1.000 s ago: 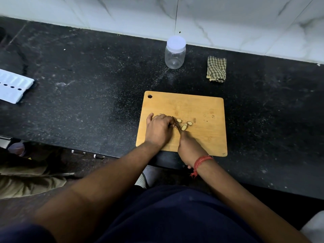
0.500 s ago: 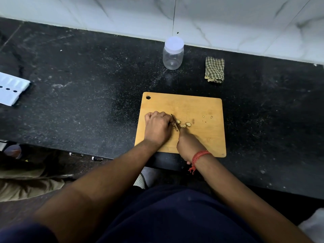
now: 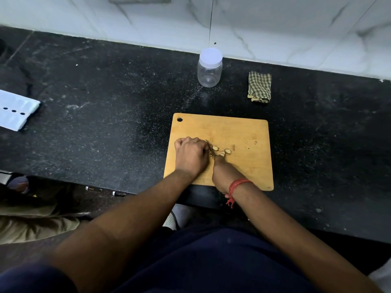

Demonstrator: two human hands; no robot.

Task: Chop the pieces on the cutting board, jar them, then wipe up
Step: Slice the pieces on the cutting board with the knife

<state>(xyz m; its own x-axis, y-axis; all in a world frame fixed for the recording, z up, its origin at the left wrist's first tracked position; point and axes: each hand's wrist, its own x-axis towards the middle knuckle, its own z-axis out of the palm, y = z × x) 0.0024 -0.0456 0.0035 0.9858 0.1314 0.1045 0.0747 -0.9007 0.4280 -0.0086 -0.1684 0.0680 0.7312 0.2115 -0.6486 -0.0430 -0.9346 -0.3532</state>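
Observation:
A wooden cutting board (image 3: 247, 161) lies on the black counter in front of me. My left hand (image 3: 191, 156) sits on the board with its fingers curled over whatever it holds down; that piece is hidden beneath them. My right hand (image 3: 223, 173) grips a knife (image 3: 210, 150), whose thin blade stands right against the left fingers. A few pale cut slices (image 3: 222, 151) lie just right of the blade. Behind the board stand a clear jar (image 3: 209, 70) with a white lid on and a folded checked cloth (image 3: 259, 86).
A white perforated block (image 3: 14, 113) lies at the counter's left edge. The marble wall (image 3: 254, 28) runs behind the counter. Tiny crumbs (image 3: 250, 143) dot the board's right half. Someone's khaki-clad leg (image 3: 31, 225) shows below the counter at left.
The knife has worked in small strokes beside my left fingers, with the slices shifting slightly. Both hands stay in the same spot on the board.

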